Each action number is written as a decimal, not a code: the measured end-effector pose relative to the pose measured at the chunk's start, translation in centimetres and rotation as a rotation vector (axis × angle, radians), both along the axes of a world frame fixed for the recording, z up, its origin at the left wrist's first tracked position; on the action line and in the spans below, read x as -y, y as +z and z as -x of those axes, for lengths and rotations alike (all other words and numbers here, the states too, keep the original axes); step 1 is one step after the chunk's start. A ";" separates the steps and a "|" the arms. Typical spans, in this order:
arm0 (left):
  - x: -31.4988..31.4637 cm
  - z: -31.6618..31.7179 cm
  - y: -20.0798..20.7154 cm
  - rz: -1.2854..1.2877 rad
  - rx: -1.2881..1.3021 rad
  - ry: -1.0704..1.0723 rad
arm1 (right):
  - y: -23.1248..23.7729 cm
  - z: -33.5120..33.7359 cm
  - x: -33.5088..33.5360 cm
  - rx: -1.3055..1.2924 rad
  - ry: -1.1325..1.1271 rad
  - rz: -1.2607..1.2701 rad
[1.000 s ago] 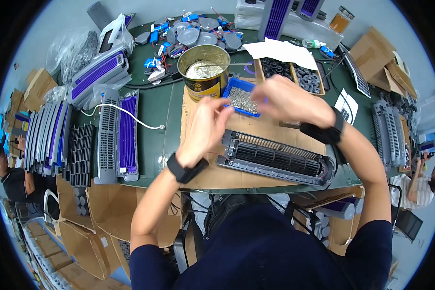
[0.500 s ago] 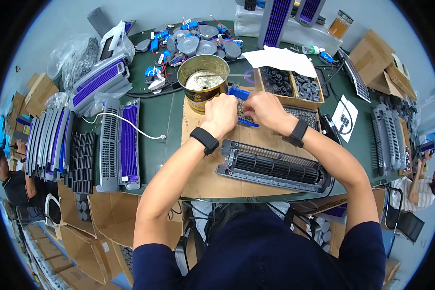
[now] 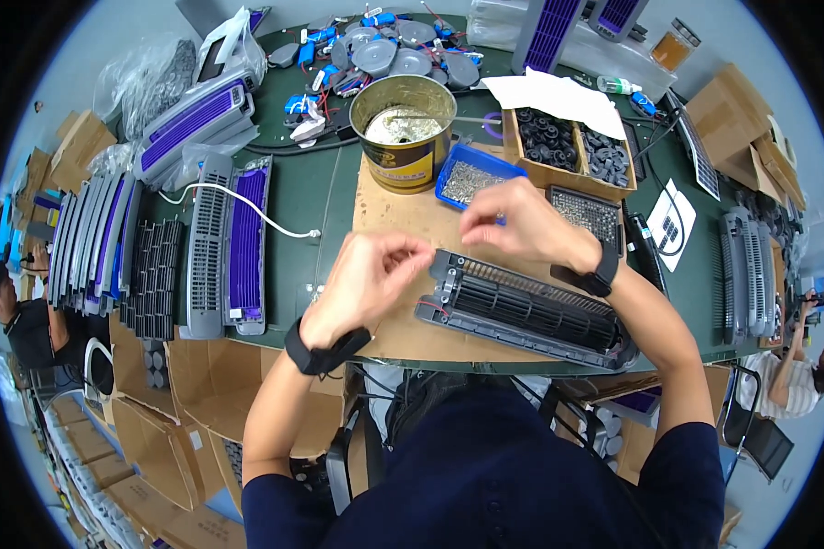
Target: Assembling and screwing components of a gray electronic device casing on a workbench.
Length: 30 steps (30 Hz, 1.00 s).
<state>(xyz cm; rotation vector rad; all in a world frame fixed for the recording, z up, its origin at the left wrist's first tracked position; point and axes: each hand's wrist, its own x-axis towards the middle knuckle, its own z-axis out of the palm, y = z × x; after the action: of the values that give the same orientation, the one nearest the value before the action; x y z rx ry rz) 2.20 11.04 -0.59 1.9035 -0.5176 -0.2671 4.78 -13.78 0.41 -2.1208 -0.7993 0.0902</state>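
Note:
A grey fan housing (image 3: 435, 320) with a long black ribbed roller (image 3: 531, 311) inside lies on a sheet of cardboard. Just off its left end hovers my left hand (image 3: 362, 279), thumb and fingertips pinched together. Above the housing's far edge is my right hand (image 3: 526, 224), its fingertips also drawn together. Anything in either pinch is too small to make out. Behind the right hand sits a blue tray (image 3: 487, 159) of small metal parts, probably screws. A large gold-and-black tin (image 3: 403, 169), holding pale grease-like stuff and a stick, stands beside that tray.
A cardboard box (image 3: 604, 188) of black and grey parts and a dark tray (image 3: 588, 210) of small pieces lie right of the blue tray. Purple-and-grey housings (image 3: 247, 256) and a white cable (image 3: 265, 215) are at left. Round grey parts with blue components (image 3: 375, 59) pile up behind.
Both hands have come out of the blue tray toward me. The left moved to the housing's left end; the right lifted above its far edge. The view has shifted slightly.

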 end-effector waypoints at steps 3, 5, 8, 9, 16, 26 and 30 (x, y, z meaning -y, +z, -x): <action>-1.0 2.7 -1.1 0.033 -0.061 -0.024 | -0.4 1.4 -1.1 0.029 0.197 -0.053; -1.0 3.4 -2.2 0.067 0.001 -0.024 | -1.1 1.6 -1.3 0.075 0.250 -0.034; -0.4 3.6 -2.7 0.052 0.051 -0.023 | -1.4 1.5 -1.5 0.291 0.302 0.021; -0.2 3.5 -2.7 0.052 0.076 -0.018 | -1.4 1.5 -1.6 0.296 0.286 0.030; 0.4 2.7 -3.8 0.077 0.116 -0.039 | -2.0 2.2 -1.7 0.342 0.227 0.122; 0.9 1.8 -4.7 0.157 0.162 -0.141 | -1.7 2.2 -1.7 0.408 0.245 0.224; 0.6 1.9 -4.5 0.074 0.193 -0.166 | -1.7 2.2 -1.8 0.399 0.238 0.219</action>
<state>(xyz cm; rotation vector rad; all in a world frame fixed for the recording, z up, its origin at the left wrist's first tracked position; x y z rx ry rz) 0.28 10.39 -5.05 1.8267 -0.8065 -0.1694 2.55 -11.96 -1.30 -2.2726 -1.3285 -0.1303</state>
